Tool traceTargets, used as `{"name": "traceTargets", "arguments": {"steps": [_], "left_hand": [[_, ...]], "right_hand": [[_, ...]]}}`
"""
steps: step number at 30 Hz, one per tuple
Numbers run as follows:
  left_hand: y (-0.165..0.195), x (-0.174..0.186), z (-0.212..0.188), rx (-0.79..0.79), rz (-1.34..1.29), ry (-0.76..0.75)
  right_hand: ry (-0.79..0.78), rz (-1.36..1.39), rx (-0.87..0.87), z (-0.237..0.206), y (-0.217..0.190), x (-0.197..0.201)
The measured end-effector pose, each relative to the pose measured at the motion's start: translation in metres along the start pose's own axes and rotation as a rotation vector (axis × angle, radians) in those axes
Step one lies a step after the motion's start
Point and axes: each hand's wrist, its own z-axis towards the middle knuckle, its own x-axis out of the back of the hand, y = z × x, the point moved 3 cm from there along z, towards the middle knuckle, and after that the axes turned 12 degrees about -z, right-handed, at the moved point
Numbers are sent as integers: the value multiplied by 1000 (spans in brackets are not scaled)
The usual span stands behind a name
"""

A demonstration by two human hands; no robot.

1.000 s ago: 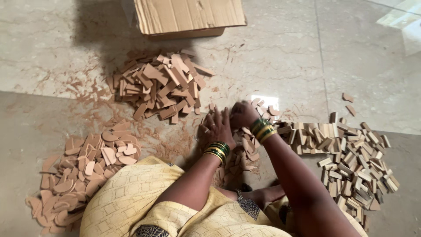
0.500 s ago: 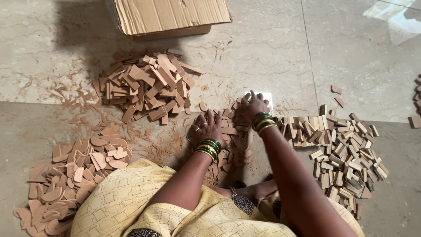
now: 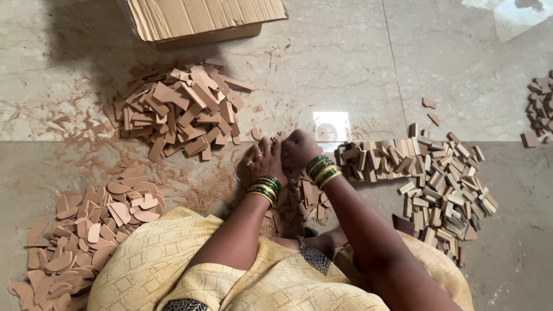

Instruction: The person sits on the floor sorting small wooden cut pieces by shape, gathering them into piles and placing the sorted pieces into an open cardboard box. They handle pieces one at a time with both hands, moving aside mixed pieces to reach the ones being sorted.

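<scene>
With the left hand (image 3: 260, 164) spread flat and the right hand (image 3: 296, 148) curled, its grip hidden, on the small pile of wood pieces (image 3: 299, 198) at the frame's centre, a careless sweep could scatter them into the block pile (image 3: 438, 178) at right.

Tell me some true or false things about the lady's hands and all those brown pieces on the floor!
1. Both hands are down in the small pile right in front of the person. True: the left hand and right hand meet over the middle pile.
2. The cardboard box sits by the person's knee. False: the cardboard box lies at the far end, beyond the pile of long flat pieces.
3. The rounded pieces are on the person's left. True: the pile of rounded pieces lies there.
4. The small blocks are stacked in a tall tower. False: the small blocks lie spread out on the person's right.
</scene>
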Motion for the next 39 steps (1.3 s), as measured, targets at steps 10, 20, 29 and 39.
{"name": "traceTargets", "arguments": {"steps": [10, 20, 29, 39], "left_hand": [[1, 14, -7, -47, -220, 254], [23, 11, -44, -236, -319, 290], [48, 16, -171, -587, -234, 324], [-15, -84, -300, -272, 135, -625]], "right_hand": [[-83, -254, 365, -141, 84, 44], [-86, -277, 224, -192, 93, 26], [-266, -384, 223, -174, 112, 21], [-29, -437, 182, -176, 106, 30]]}}
